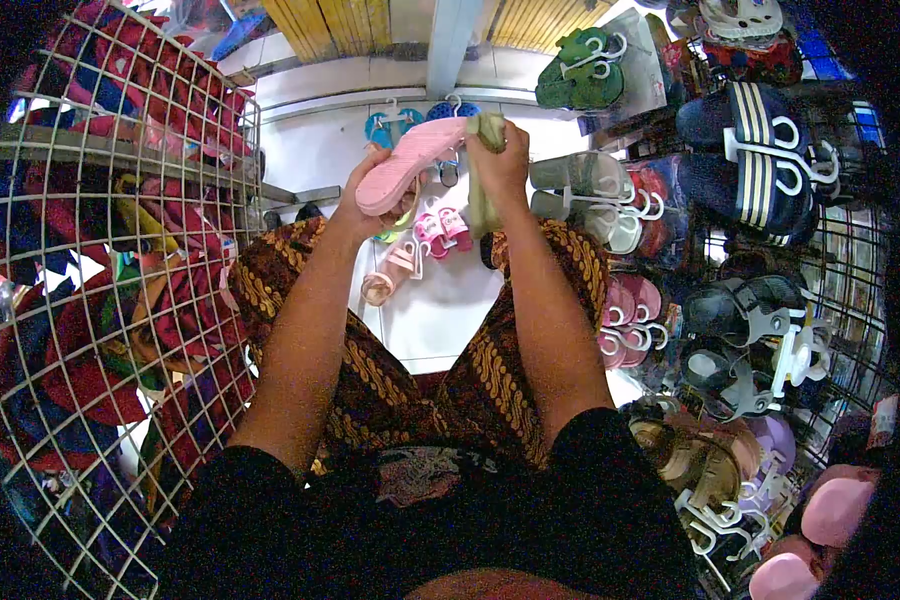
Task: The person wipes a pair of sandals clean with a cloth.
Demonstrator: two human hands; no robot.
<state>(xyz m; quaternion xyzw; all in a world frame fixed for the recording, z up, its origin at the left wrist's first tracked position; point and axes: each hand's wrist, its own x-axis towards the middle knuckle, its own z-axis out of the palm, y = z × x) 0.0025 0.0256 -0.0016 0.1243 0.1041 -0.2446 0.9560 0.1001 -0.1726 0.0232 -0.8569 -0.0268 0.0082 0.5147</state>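
Observation:
A pink sandal (410,165) is held in my left hand (370,195), its ribbed sole turned up and its far end pointing to the upper right. My right hand (505,165) grips a green cloth (483,185) that hangs down and touches or overlaps the sandal's far end. Below them on the white floor lie pink sandals (442,232) on a hanger and a pale pink pair (392,272). Blue sandals (391,124) lie behind.
A wire grid (110,250) with red and blue goods behind it stands at the left. On the right, racks hold green sandals (582,70), dark striped slides (755,160), black sandals (735,310) and brown sandals (705,455). Patterned trousers (370,390) frame the floor.

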